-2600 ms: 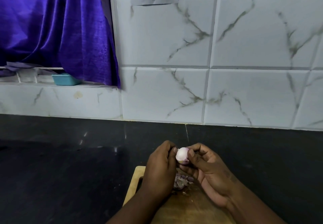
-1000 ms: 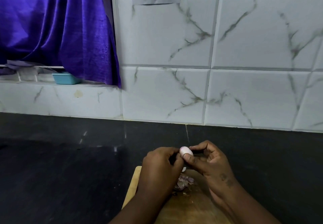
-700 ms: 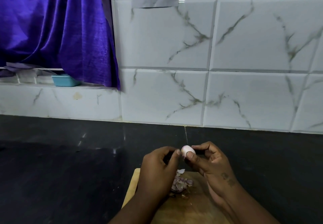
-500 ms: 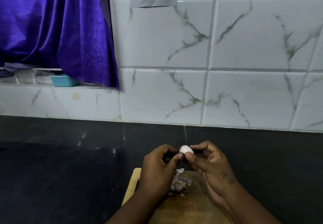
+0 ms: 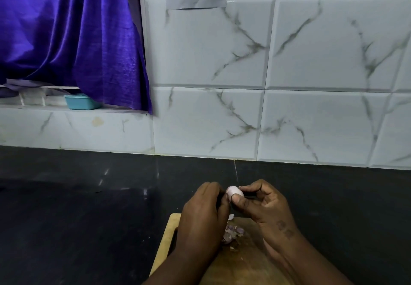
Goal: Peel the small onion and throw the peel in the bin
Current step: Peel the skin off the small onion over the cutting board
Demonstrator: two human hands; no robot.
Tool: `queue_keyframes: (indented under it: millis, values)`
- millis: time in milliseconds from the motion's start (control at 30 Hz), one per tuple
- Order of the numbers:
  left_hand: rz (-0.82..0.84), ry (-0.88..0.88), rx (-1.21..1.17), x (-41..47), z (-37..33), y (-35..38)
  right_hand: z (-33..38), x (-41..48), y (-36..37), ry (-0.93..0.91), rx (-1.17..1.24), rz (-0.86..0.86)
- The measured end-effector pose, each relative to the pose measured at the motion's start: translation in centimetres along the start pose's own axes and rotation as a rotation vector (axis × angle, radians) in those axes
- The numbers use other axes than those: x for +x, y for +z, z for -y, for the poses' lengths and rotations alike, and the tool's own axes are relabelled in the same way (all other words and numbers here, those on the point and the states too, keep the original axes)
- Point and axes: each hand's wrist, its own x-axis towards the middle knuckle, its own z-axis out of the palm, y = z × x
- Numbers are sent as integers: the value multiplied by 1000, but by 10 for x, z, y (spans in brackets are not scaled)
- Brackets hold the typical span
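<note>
1. Nearest, on the chopping board, lies the peel pile, just under the hands. The scraps look thin and dry, so a sweep of a wrist could scatter them off the board onto the dark bench, where purple bits would be hard to spot and gather.

2. Above the board's far edge, the small onion is pinched in the right hand, thumb on its near side and fingers behind. It looks pale and nearly bare, so probably slick; too hard a squeeze could shoot it out and send it rolling across the bench beyond the board.

3. The left hand is curled shut against the onion's left side, its fingertips hidden from the camera. I cannot tell whether it grips a strip of skin or only steadies the bulb. If a nail digs too deep, I judge it would tear flesh off with the skin.

4. No bin shows anywhere around the board. Carrying the scraps away in one handful risks dropping some on the way.

5. Farthest from the board, the tiled wall stops anything that rolls away; the blue tub on the ledge to the left is well apart and out of harm.
</note>
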Motion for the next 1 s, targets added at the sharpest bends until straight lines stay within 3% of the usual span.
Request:
queue_keyframes:
  millis: [233,400,500,700,900,1000]
  values:
    - [-20,-24,34,2,1,-1,4,0,-2,81,74,56]
    - [-108,-217,-41,12,18,-14,7,-1,-7,188,251,137]
    - [-46,-260,-54,9,18,-17,9,1,-9,223,309,118]
    - [130,-263,-8,6,10,-18,9,2,-10,307,310,101]
    - [97,-167,-282,4,8,-11,5,1,-7,323,276,107]
    - [92,-159,-310,4,9,-6,5,2,-6,314,275,100]
